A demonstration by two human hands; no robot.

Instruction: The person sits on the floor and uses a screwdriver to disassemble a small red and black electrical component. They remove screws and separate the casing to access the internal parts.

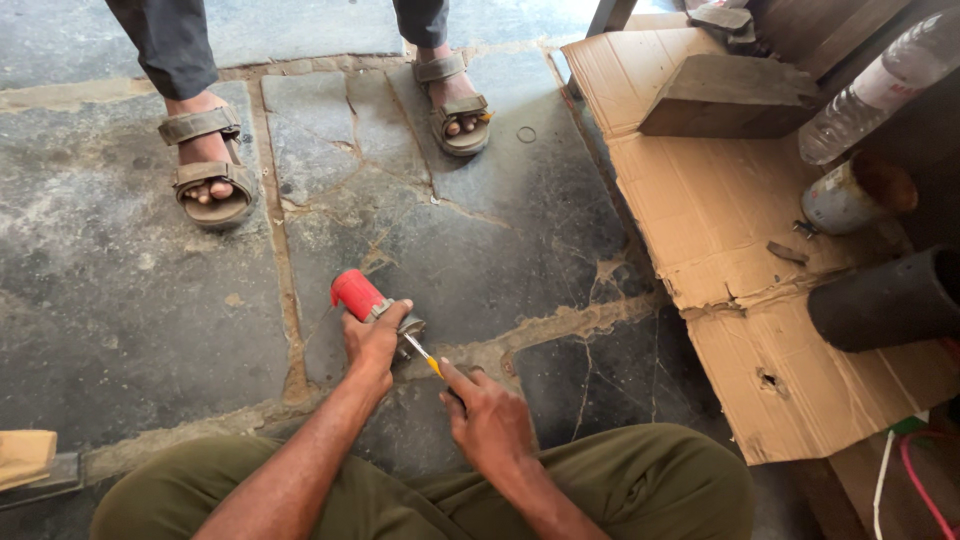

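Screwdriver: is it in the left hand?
No, the right hand holds the screwdriver, its tip at the red cylinder part that the left hand grips on the stone floor.

Floor: dark grey stone slabs, cracked, joints filled with pale sandy mortar; dusty, scuffed. Daylight, fairly bright, soft shadows.

Beyond the hands, another person's two feet in tan strap sandals stand on the slabs.

Right of the hands: flattened brown cardboard, torn and creased, lying on the floor. On it a wooden block, a clear plastic bottle, a tin can, a dark cylinder.
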